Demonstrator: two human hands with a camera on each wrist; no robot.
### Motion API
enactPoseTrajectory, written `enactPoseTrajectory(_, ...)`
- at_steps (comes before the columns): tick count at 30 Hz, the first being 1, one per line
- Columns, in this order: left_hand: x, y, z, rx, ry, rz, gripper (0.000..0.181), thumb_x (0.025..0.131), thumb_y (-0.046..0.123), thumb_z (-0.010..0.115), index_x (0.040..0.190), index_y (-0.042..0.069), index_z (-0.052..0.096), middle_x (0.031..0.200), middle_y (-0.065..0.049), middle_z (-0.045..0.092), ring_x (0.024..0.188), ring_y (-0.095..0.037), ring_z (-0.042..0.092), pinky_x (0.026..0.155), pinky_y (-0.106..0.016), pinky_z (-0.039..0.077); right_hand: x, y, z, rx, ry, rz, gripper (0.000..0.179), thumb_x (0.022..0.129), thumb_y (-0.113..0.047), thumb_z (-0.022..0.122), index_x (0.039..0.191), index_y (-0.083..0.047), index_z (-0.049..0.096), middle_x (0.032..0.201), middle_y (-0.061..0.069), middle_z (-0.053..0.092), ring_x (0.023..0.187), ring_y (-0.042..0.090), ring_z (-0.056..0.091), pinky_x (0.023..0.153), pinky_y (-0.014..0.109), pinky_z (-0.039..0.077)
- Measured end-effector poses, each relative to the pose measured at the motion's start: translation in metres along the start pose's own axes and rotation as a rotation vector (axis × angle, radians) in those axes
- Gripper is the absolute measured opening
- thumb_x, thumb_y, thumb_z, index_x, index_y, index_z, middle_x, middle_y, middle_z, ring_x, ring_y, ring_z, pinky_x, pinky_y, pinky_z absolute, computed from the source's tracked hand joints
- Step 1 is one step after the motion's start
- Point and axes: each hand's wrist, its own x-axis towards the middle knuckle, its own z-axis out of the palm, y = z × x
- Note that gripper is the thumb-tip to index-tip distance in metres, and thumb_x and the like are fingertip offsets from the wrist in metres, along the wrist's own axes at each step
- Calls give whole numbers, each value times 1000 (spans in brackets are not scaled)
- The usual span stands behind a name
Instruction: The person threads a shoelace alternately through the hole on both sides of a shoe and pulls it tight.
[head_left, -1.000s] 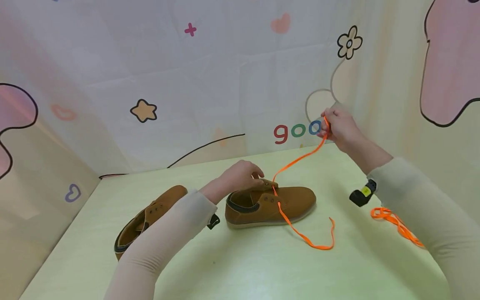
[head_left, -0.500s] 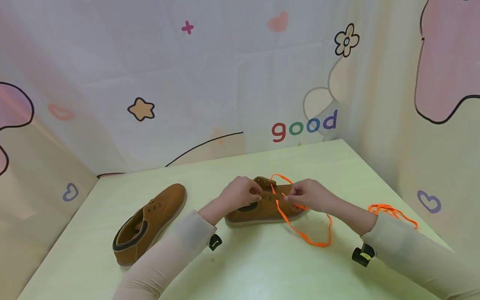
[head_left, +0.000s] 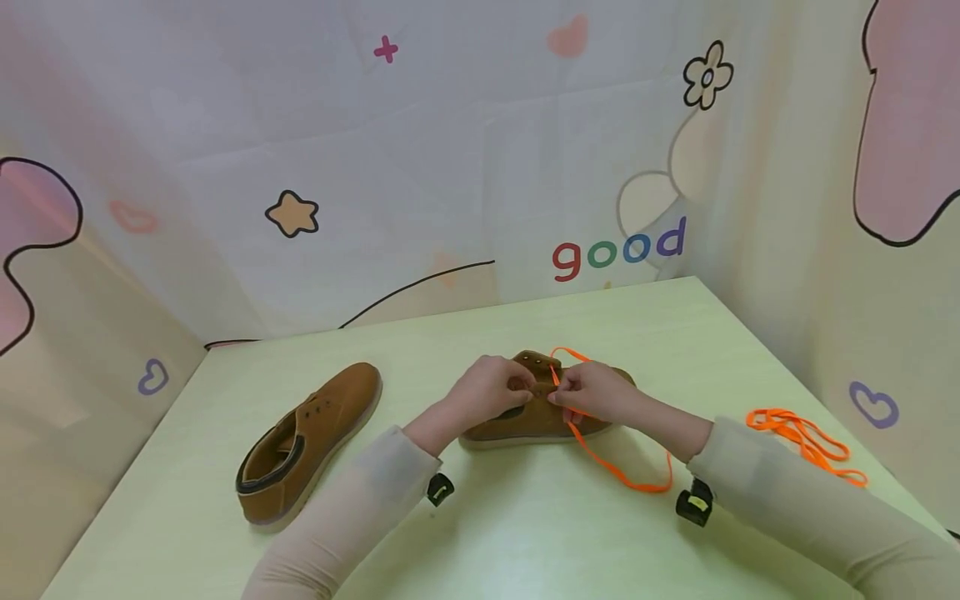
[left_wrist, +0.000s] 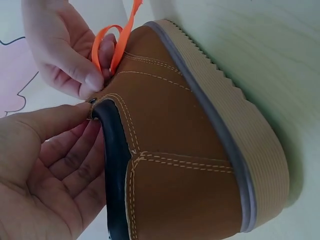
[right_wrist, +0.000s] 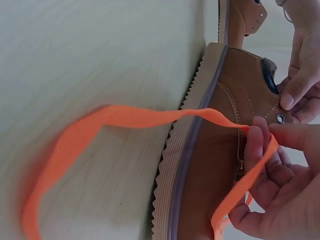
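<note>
Head view: one brown leather-look shoe (head_left: 321, 435) lies near the left edge of the pale-green surface (head_left: 525, 533); mid-surface, the left hand (head_left: 482, 389), angled inward, pinches the eyelet flap (right_wrist: 270, 115) of a matching pale-soled brown shoe (left_wrist: 175, 125) beneath both hands; the right hand (head_left: 602, 392), opposite, pinches flat orange lace (right_wrist: 132, 116).

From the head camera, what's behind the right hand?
The brown shoe, showing on either side of the right hand, with orange lace visible above and below. The stretches of shoe and lace directly behind the hand are covered, so they can't be seen.
</note>
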Motion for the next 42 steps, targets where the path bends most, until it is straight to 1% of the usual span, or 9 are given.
enactPoseTrajectory(4, -2, -3, 1, -11, -4, 31, 16, 93, 7, 72, 108, 3, 76, 94, -10, 78, 85, -18, 69, 75, -21, 52, 5, -1, 1, 88, -35, 11, 15, 98, -11, 66, 98, 2, 59, 68, 10, 72, 58, 12, 67, 64, 31, 58)
enactPoseTrajectory(9, -5, -7, 3, -14, 30, 70, 15, 94, 6, 72, 107, 4, 77, 93, -10, 79, 85, -20, 72, 73, -21, 54, 13, 1, -8, 126, -240, -29, 19, 103, -9, 56, 112, 6, 63, 78, 10, 76, 64, 10, 68, 63, 25, 53)
enactPoseTrajectory(12, -7, -8, 5, -14, 53, 86, 14, 94, 6, 71, 106, 6, 78, 94, -9, 80, 85, -19, 74, 71, -20, 54, 18, 5, -18, 232, -366, -1, 27, 106, -13, 51, 119, 7, 64, 90, 10, 78, 75, 13, 71, 69, 23, 54)
enactPoseTrajectory(15, -9, -10, 6, -2, 70, 90, 13, 95, 7, 71, 105, 7, 79, 94, -8, 80, 84, -18, 74, 70, -18, 53, 23, 7, -25, 305, -411, 32, 32, 108, -17, 50, 123, 6, 65, 91, 6, 79, 81, 14, 72, 74, 24, 56)
enactPoseTrajectory(20, -11, -10, 7, 11, 96, 80, 12, 94, 8, 73, 103, 7, 80, 93, -7, 81, 83, -19, 75, 69, -19, 52, 31, 3, -24, 200, -288, -33, 25, 104, -15, 57, 102, 6, 71, 69, -5, 66, 63, 8, 62, 63, 20, 53)
enactPoseTrajectory(24, -12, -10, 7, 40, 119, 95, 11, 93, 9, 74, 101, 7, 81, 92, -7, 81, 82, -18, 75, 69, -19, 52, 38, -12, -31, 138, -163, -59, 24, 105, -11, 54, 98, 7, 68, 67, -6, 61, 65, 9, 59, 65, 21, 52)
enactPoseTrajectory(34, -13, -14, 7, 25, 155, 125, 11, 93, 6, 73, 100, 5, 81, 94, -8, 81, 79, -16, 72, 70, -17, 52, 74, -102, -84, 338, 89, -24, 26, 111, -21, 44, 109, 2, 57, 77, -7, 69, 70, 5, 66, 74, 19, 53)
enactPoseTrajectory(38, -13, -16, 7, 46, 147, 157, 13, 93, 4, 72, 101, 6, 82, 95, -6, 81, 80, -17, 72, 72, -19, 53, 96, -125, -75, 350, 100, -9, 23, 110, -20, 46, 113, 1, 57, 84, -1, 73, 73, 4, 69, 79, 22, 56)
enactPoseTrajectory(42, -13, -15, 7, 73, 134, 197, 13, 94, 4, 71, 101, 7, 82, 96, -5, 81, 84, -18, 74, 77, -23, 57, 124, -123, -50, 334, 85, 22, 22, 110, -17, 46, 113, 1, 57, 85, 2, 72, 70, 4, 68, 78, 23, 56)
